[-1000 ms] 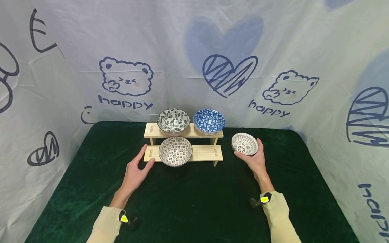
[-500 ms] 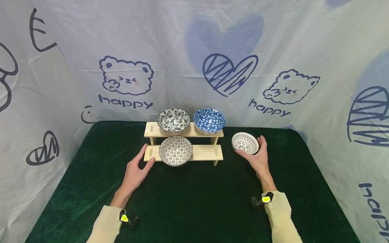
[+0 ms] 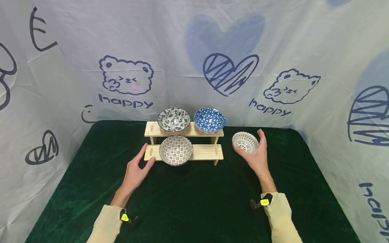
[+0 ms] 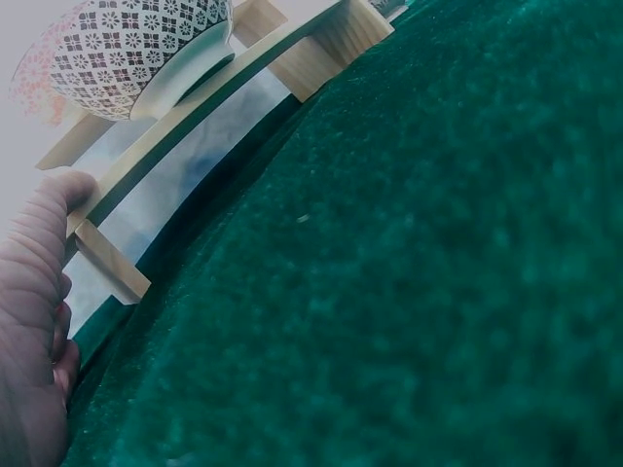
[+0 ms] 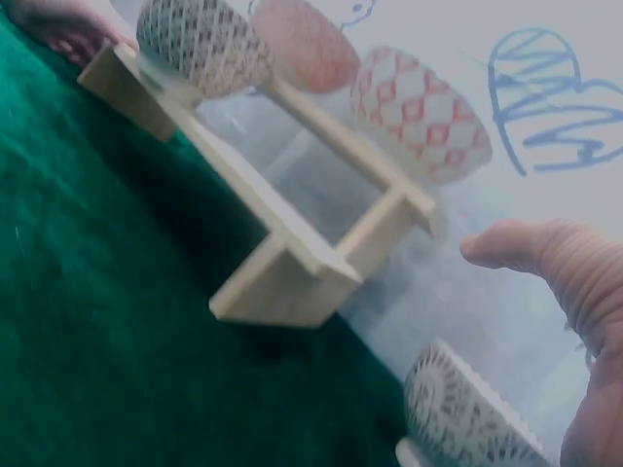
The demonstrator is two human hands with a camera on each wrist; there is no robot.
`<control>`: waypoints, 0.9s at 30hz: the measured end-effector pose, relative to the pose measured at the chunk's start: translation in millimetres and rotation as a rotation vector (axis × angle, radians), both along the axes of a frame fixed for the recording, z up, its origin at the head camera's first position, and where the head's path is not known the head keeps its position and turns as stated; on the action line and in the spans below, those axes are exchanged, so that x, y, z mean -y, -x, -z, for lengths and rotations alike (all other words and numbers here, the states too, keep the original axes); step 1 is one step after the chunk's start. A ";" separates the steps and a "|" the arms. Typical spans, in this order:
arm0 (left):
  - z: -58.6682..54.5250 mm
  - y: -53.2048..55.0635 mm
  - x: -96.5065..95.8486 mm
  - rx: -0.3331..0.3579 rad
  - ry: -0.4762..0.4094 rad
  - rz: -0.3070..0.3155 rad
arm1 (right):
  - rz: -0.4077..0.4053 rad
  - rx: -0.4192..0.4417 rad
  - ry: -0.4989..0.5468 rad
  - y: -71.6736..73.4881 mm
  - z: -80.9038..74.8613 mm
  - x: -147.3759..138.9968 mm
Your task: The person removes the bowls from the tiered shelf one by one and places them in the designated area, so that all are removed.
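Observation:
A two-tier wooden stand (image 3: 206, 152) sits at the back of the table. My left hand (image 3: 135, 172) holds its left end, thumb at the front edge of the lower tier. In the left wrist view that thumb (image 4: 66, 185) rests on the board. A brown-patterned bowl (image 3: 175, 150) stands on the lower tier. To the right of the stand is a small white, scalloped-rim bowl (image 3: 245, 142), beside my right hand (image 3: 258, 162). The right hand's fingers are spread around the bowl's near right side. The right wrist view shows the thumb (image 5: 521, 245) apart from the bowl, above its rim.
A black-and-white leaf-patterned bowl (image 3: 174, 120) and a blue triangle-patterned bowl (image 3: 209, 120) stand on the upper tier. Dark green cloth (image 3: 194, 206) covers the table. A white printed curtain (image 3: 179, 60) hangs behind and along both sides.
My right hand has spread, its index finger moving up away from the white bowl's rim. The white bowl and the left hand stay in place.

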State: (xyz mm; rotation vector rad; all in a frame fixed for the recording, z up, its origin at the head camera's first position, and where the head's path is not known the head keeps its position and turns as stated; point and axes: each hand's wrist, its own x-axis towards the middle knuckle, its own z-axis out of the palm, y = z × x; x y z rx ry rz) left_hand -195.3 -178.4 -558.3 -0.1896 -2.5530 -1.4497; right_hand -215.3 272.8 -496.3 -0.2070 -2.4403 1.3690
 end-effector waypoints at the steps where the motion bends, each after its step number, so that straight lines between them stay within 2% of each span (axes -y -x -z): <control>1: 0.1 0.2 0.0 0.000 0.000 0.001 | -0.011 -0.006 0.009 -1.4 -2.9 2.2; 7: 0.0 0.0 -1.0 -0.002 -0.001 0.005 | -0.116 -0.010 0.020 -10.1 -13.1 12.9; 14: -1.6 0.1 0.4 -0.021 -0.003 0.003 | -0.299 0.017 -0.021 -27.7 -8.6 32.9; 21: -4.3 -0.4 0.2 0.001 0.000 0.008 | -0.431 -0.018 0.032 -41.5 -2.5 56.5; 27: -4.2 -1.7 0.2 0.017 -0.006 0.007 | -0.512 -0.016 0.113 -48.0 -5.9 77.1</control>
